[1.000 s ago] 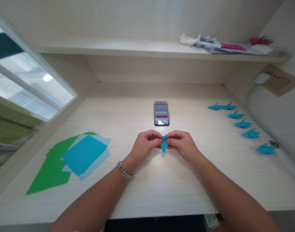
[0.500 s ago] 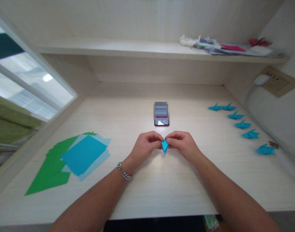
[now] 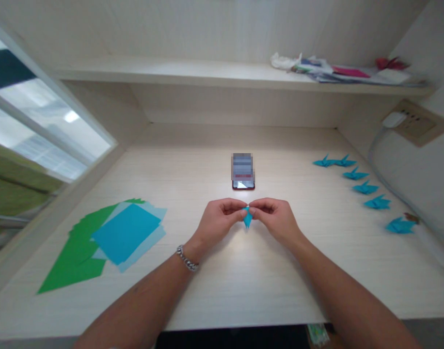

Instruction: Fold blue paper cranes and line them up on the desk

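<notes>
A small piece of folded blue paper (image 3: 247, 220) is pinched between my two hands over the middle of the desk, its pointed end toward me. My left hand (image 3: 224, 215) grips its left side with thumb and fingertips; a chain bracelet (image 3: 187, 258) circles that wrist. On the other side my right hand (image 3: 273, 215) pinches the paper the same way. The thumbs hide the paper's upper part. Just beyond my fingers lies a phone (image 3: 243, 172), its screen blurred out.
At left, blue paper sheets (image 3: 127, 232) overlap green sheets (image 3: 72, 257). Several folded blue paper cranes (image 3: 365, 187) line the right side. A cable (image 3: 384, 179) runs from a wall socket (image 3: 420, 123). Papers and a plastic bag (image 3: 285, 61) lie on the shelf (image 3: 171, 72) above.
My fingertips have come closer together over the folded paper, and less of it shows. Nothing else on the desk has moved.
</notes>
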{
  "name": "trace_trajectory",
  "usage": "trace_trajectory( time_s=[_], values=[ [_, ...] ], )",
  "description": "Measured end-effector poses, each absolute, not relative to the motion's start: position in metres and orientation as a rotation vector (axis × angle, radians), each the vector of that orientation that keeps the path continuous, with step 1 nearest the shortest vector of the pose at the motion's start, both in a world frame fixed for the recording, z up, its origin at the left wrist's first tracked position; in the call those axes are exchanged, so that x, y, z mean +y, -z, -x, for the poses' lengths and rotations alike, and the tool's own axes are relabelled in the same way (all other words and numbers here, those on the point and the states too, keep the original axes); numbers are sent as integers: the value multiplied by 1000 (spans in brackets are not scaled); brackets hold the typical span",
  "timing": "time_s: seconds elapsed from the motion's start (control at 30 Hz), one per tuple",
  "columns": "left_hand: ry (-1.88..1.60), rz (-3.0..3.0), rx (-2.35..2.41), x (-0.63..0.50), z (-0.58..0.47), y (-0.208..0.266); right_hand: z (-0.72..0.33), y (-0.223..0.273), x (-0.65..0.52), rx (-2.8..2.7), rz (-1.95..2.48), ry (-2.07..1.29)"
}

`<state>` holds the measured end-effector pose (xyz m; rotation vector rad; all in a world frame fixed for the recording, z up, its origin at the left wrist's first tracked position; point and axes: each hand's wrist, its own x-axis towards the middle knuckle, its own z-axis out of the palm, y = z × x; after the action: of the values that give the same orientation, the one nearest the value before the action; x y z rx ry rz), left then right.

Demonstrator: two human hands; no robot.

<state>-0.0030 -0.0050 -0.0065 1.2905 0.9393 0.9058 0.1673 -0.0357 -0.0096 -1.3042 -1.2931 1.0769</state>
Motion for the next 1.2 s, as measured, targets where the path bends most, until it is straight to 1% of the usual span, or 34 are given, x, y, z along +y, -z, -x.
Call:
trace_trajectory(
  time_s=[0.57,0.8,0.93,1.2],
  values=[
    [-922,-1435,951,-6,3,8,-160,10,-39,-1279,1313,-1046],
    [-971,-1240,850,-4,1,11,-156,14,-37,-1223,1224,-1087],
    [-980,-1165,873,-6,-1,10,-156,16,-34,-1209,1216,-1063],
    [-764,-1208,944,-9,-3,4,-158,13,-33,-1086,1197,-990]
  ],
)
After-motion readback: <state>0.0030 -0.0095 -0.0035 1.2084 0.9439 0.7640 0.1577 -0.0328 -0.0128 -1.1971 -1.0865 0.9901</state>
